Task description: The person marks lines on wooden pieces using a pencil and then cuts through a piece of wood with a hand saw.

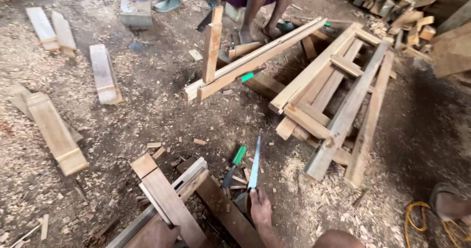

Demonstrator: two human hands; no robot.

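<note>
My right hand is at the bottom centre, closed on the dark handle of a hand saw whose narrow blade points away from me over the sawdust floor. Just left of the blade lies a chisel with a green handle. To the left of my hand is a wooden workpiece of joined planks, with a short block on its near end. My left hand is out of sight.
Another person sits at the top, feet beside a long slanted batten assembly. A stacked wooden frame lies to the right. Loose planks lie at the left, a yellow cord at the bottom right, and scrap wood at the top right.
</note>
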